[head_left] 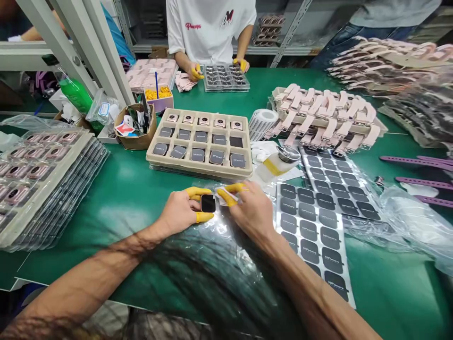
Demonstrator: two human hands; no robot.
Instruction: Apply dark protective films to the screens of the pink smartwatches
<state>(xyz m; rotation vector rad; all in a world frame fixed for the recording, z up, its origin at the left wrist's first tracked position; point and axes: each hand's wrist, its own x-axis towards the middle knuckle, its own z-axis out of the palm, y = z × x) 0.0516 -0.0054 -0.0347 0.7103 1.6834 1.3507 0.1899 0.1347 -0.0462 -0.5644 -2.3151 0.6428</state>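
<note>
My left hand (pixel 182 210), with yellow finger cots, holds a small square watch case with a black screen (pixel 208 203) by its edges. Just right of it, my right hand (pixel 247 205) pinches a white cloth or wipe (pixel 222 194) between cot-covered fingers, close to the screen. Both hands are over a clear plastic sheet (pixel 221 227) on the green table. Behind them lies a beige tray (pixel 200 167) with watch cases in its back row and dark-labelled squares in the others. Sheets of dark stickers (pixel 309 230) lie beside my right forearm.
Stacked trays of watches (pixel 46 189) stand at the left. A box of tools (pixel 136 127), a white roll (pixel 264 123) and a liquid bottle (pixel 278 165) are further back. Pink straps (pixel 325 115) pile up at the right. Across the table, a person (pixel 212 28) handles a clear tray (pixel 226 85).
</note>
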